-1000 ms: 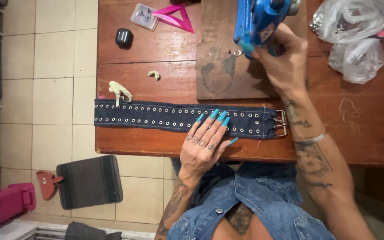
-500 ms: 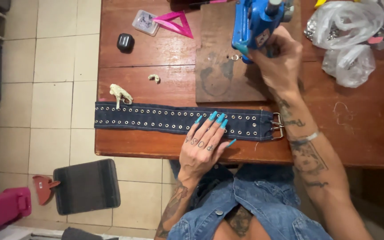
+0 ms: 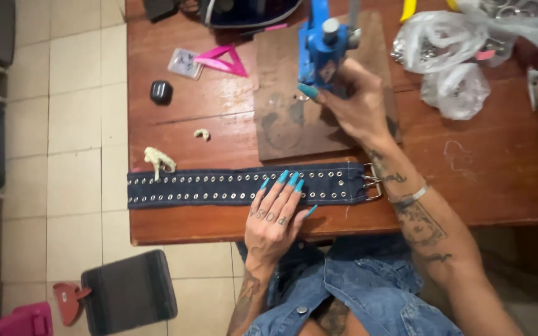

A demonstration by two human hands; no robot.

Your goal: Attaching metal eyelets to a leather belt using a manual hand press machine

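— What is the setting looking like?

— A reddish-brown wooden table (image 3: 468, 168) is standing on a pale tiled floor (image 3: 63, 124). A long dark denim belt studded with two rows of metal eyelets (image 3: 219, 186) is lying flat along the near edge, its metal buckle (image 3: 372, 182) pointing right.

— And the hands?

— The left hand (image 3: 275, 214) is resting flat on the belt, fingers spread and relaxed, gripping nothing. The right hand (image 3: 353, 106) is reaching farther, fingers curled around the base of a blue metal hand press (image 3: 322, 50) that is standing on a worn brown board (image 3: 287, 124).

— Anything around that?

— Clear plastic bags of small hardware (image 3: 449, 68) are lying at the far right. A pink triangular ruler (image 3: 222, 61) and a small black rounded object (image 3: 160, 91) are sitting far left, and a pale scrap (image 3: 159, 160) is lying just beside the belt's left end.
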